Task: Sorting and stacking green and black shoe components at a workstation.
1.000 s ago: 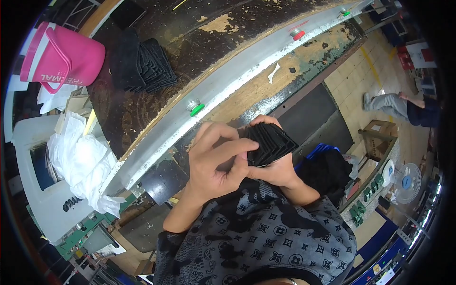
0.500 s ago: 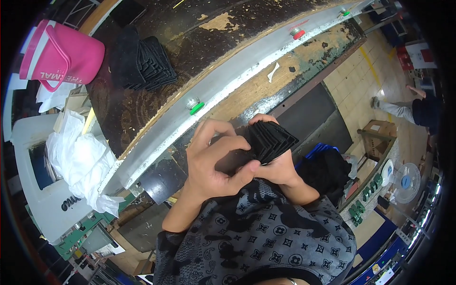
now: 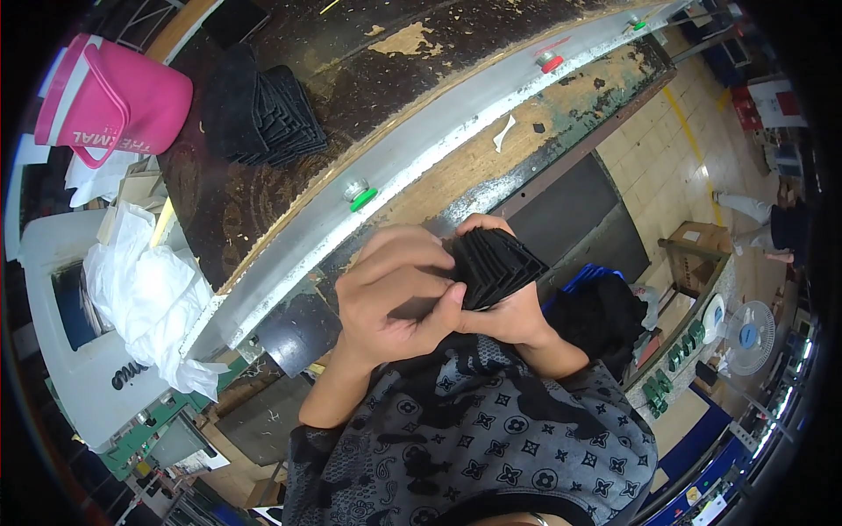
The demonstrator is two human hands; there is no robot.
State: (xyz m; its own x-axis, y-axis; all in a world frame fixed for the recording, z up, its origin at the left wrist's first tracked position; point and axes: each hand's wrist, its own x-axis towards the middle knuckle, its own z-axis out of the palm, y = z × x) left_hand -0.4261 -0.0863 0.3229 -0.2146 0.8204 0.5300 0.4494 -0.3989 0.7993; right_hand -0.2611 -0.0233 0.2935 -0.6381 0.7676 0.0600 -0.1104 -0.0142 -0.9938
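Observation:
My right hand (image 3: 517, 317) is closed around a stack of black fabric pieces (image 3: 498, 266), its fingers behind and its thumb at the near side. The layered edges fan out toward the right. My left hand (image 3: 390, 285) is curled against the stack's left edge, with thumb and fingertips close together there; the exact grip is partly hidden. Both hands are in front of my patterned grey shirt, near the bench's front edge. A second pile of black fabric pieces (image 3: 272, 118) lies on the dark worn tabletop (image 3: 351, 96) at the far left.
A pink bucket (image 3: 132, 101) stands at the upper left, above a crumpled white plastic bag (image 3: 140, 289). Green (image 3: 362, 201) and red (image 3: 551, 63) knobs stick out of the bench's front. Right of me are dark cloth (image 3: 601, 316), a cardboard box (image 3: 699, 241) and a fan (image 3: 750, 337).
My left fingers have closed in and drawn together at the stack's left edge. The right hand and stack have shifted slightly left. A person at the far right has moved.

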